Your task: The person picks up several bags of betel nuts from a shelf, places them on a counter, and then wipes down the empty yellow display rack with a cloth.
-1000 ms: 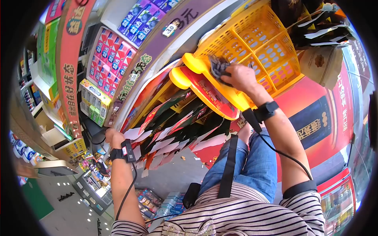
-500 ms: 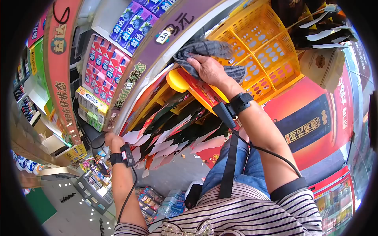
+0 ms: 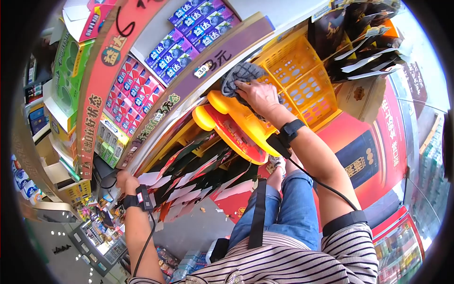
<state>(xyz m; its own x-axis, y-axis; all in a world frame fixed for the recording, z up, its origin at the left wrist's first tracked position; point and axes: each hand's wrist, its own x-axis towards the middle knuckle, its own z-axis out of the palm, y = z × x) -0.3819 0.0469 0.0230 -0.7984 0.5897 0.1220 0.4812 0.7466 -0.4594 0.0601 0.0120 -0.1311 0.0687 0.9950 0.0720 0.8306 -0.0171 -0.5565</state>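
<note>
Cloth (image 3: 240, 75), grey and crumpled, is the thing in hand: it sits bunched under the right hand, high in the middle of the view, pressed where the yellow basket meets the purple price strip. Going from the left, stacked green boxes (image 3: 66, 71) stand at the edge of the shelves, and a long red banner (image 3: 101, 90) with white and yellow characters curves down beside them. Next to it come rows of small red and pink packs (image 3: 135, 102), with blue and purple packs (image 3: 189, 28) above them. Below these the left hand (image 3: 124, 181) rests against the lower edge of the display, a dark band (image 3: 138, 199) with a cable on its wrist; its fingers curl in toward the shelf, but whether they grip anything cannot be told. Dark packets with white tags (image 3: 198, 173) fan out just right of that hand, under a yellow rounded sign (image 3: 227, 128) with a red face. The purple price strip (image 3: 208, 71) runs diagonally above the sign. The right hand (image 3: 259, 97) lies palm down on the cloth, fingers spread and holding it against the yellow basket (image 3: 302, 80), touching both. A black wrist strap (image 3: 289, 130) with a cable sits just behind that hand. Farther right, more dark packets (image 3: 364, 47) hang above the basket, a brown box (image 3: 362, 97) stands beside it, and a red panel (image 3: 378, 151) with a dark blue picture fills the far side. The person's blue jeans (image 3: 293, 213) and striped shirt (image 3: 293, 262) show at the bottom.
</note>
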